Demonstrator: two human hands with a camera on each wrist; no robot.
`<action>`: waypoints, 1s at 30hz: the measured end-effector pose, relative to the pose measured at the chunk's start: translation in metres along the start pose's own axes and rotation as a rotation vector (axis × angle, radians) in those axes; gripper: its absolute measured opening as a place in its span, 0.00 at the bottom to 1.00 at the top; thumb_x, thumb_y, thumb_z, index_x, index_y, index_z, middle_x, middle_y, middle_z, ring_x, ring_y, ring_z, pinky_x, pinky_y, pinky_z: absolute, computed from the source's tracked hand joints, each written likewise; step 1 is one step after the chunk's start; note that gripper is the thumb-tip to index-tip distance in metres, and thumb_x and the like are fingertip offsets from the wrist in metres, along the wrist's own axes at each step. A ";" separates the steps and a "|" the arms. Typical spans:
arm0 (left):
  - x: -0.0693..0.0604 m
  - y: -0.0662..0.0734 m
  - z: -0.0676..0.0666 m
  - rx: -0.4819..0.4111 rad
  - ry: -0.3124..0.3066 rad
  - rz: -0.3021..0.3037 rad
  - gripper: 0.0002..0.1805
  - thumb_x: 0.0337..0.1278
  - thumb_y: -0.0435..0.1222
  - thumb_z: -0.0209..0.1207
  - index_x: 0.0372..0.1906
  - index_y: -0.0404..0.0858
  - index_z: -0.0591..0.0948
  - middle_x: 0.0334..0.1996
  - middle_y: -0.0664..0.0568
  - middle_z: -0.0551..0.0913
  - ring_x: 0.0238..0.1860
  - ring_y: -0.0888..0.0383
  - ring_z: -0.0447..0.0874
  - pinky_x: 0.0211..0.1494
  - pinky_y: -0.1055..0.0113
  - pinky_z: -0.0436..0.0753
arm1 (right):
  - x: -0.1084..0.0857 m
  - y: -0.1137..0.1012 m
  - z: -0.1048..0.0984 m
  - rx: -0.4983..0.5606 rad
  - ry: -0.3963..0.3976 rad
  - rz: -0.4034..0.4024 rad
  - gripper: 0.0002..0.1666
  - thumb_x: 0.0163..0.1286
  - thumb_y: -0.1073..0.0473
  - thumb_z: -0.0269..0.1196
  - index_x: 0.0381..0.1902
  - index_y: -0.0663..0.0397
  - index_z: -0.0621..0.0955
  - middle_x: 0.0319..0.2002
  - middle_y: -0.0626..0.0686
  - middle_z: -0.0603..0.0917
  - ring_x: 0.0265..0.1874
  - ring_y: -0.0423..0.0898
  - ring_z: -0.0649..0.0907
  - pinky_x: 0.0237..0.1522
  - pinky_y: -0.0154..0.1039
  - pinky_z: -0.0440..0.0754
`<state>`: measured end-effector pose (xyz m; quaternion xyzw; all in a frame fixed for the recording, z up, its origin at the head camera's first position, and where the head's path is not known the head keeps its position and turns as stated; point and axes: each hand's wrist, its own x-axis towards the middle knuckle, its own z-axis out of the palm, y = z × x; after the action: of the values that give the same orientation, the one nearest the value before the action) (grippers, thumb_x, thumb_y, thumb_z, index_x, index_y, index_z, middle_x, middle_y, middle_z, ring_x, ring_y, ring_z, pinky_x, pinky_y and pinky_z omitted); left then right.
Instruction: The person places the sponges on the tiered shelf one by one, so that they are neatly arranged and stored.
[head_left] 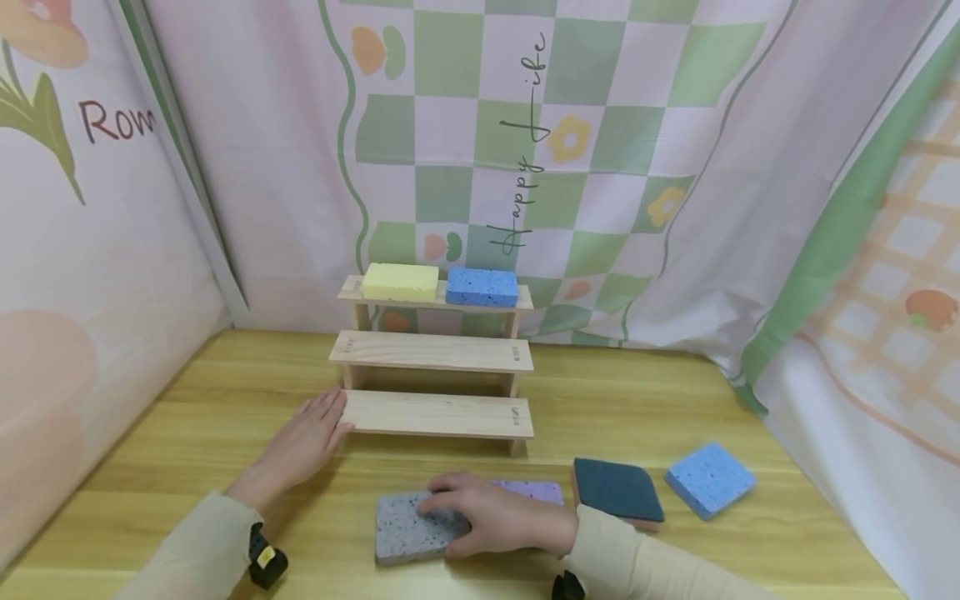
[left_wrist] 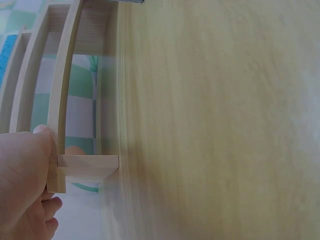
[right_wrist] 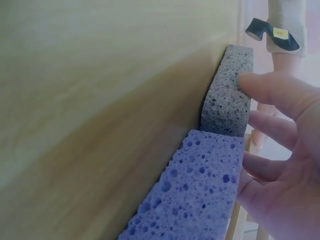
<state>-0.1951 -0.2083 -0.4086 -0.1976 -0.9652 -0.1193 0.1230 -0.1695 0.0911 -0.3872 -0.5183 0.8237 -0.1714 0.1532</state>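
Note:
My left hand (head_left: 311,433) holds the left end of the lowest step of a three-step wooden rack (head_left: 438,414); in the left wrist view its fingers curl round the board's end. On the table in front, my right hand (head_left: 498,517) lies over the right part of a grey speckled sponge (head_left: 408,529), with thumb and fingers spread. The right wrist view has the thumb against the grey sponge (right_wrist: 227,92). A purple sponge (right_wrist: 195,185) lies beside it, partly hidden behind the hand in the head view.
On the top step sit a yellow sponge (head_left: 401,282) and a blue sponge (head_left: 482,287). To the right on the table (head_left: 615,408) lie a dark green-topped sponge (head_left: 618,490) and another blue sponge (head_left: 710,480). Printed curtains (head_left: 285,167) stand behind and at both sides.

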 end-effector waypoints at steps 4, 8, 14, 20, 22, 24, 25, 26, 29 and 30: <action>0.000 0.000 0.000 0.002 0.006 0.008 0.29 0.69 0.40 0.45 0.63 0.19 0.59 0.63 0.29 0.59 0.64 0.36 0.56 0.65 0.46 0.56 | 0.000 0.000 0.000 0.006 0.008 -0.005 0.28 0.61 0.55 0.65 0.60 0.47 0.73 0.61 0.55 0.67 0.59 0.46 0.68 0.55 0.36 0.71; 0.000 0.000 0.000 0.003 0.005 0.011 0.29 0.70 0.40 0.45 0.63 0.19 0.59 0.63 0.29 0.59 0.64 0.36 0.56 0.65 0.45 0.56 | 0.000 -0.001 -0.001 0.004 0.029 -0.011 0.28 0.60 0.56 0.65 0.59 0.48 0.74 0.60 0.56 0.68 0.58 0.46 0.69 0.54 0.36 0.71; 0.000 0.000 -0.001 -0.003 -0.003 0.002 0.29 0.70 0.41 0.44 0.63 0.20 0.59 0.64 0.29 0.58 0.64 0.36 0.55 0.65 0.46 0.55 | -0.001 -0.005 -0.010 0.024 0.045 -0.004 0.27 0.61 0.57 0.65 0.59 0.49 0.74 0.60 0.56 0.68 0.58 0.45 0.69 0.53 0.35 0.72; 0.000 -0.001 -0.001 0.000 0.000 0.007 0.29 0.70 0.41 0.43 0.63 0.20 0.59 0.64 0.30 0.59 0.64 0.36 0.55 0.65 0.46 0.55 | 0.001 -0.009 -0.022 0.060 0.035 0.013 0.27 0.62 0.58 0.64 0.60 0.49 0.73 0.62 0.56 0.67 0.59 0.48 0.67 0.53 0.37 0.72; 0.000 -0.001 0.000 -0.001 0.003 0.009 0.29 0.70 0.41 0.43 0.63 0.20 0.59 0.64 0.30 0.59 0.64 0.36 0.56 0.65 0.46 0.55 | 0.003 -0.009 -0.026 0.037 0.049 0.005 0.27 0.62 0.57 0.64 0.60 0.49 0.74 0.61 0.56 0.67 0.59 0.48 0.67 0.53 0.36 0.72; 0.000 -0.002 0.000 -0.001 0.005 0.009 0.29 0.70 0.41 0.44 0.63 0.20 0.59 0.64 0.30 0.59 0.64 0.36 0.56 0.65 0.46 0.56 | 0.005 -0.009 -0.031 0.002 0.065 -0.007 0.27 0.61 0.57 0.64 0.59 0.48 0.74 0.61 0.57 0.68 0.59 0.48 0.67 0.53 0.36 0.71; 0.000 -0.002 0.000 -0.001 0.006 0.009 0.30 0.70 0.41 0.44 0.63 0.20 0.59 0.63 0.30 0.59 0.64 0.36 0.56 0.65 0.46 0.56 | 0.006 -0.009 -0.033 -0.015 0.072 -0.014 0.28 0.61 0.57 0.65 0.59 0.49 0.74 0.61 0.57 0.68 0.59 0.47 0.67 0.54 0.36 0.71; 0.000 -0.002 0.001 0.000 0.007 0.008 0.30 0.70 0.41 0.44 0.63 0.20 0.59 0.63 0.30 0.59 0.64 0.36 0.56 0.65 0.46 0.56 | 0.007 -0.010 -0.036 -0.031 0.078 -0.021 0.28 0.61 0.57 0.65 0.59 0.49 0.74 0.61 0.57 0.68 0.59 0.47 0.68 0.54 0.36 0.71; 0.001 -0.003 0.002 0.001 0.011 0.009 0.30 0.70 0.41 0.44 0.63 0.20 0.60 0.63 0.30 0.60 0.64 0.36 0.57 0.65 0.46 0.56 | 0.010 -0.011 -0.045 -0.066 0.100 -0.042 0.28 0.60 0.58 0.65 0.59 0.50 0.74 0.60 0.57 0.68 0.59 0.48 0.68 0.54 0.36 0.71; 0.000 -0.003 0.002 0.001 0.012 0.011 0.30 0.70 0.41 0.44 0.63 0.20 0.60 0.63 0.30 0.60 0.64 0.36 0.57 0.65 0.46 0.56 | 0.011 -0.012 -0.049 -0.075 0.109 -0.047 0.28 0.60 0.58 0.65 0.59 0.50 0.74 0.60 0.57 0.68 0.59 0.48 0.68 0.55 0.36 0.71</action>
<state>-0.1969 -0.2101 -0.4105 -0.2020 -0.9634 -0.1196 0.1296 -0.1854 0.0824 -0.3393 -0.5327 0.8243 -0.1719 0.0848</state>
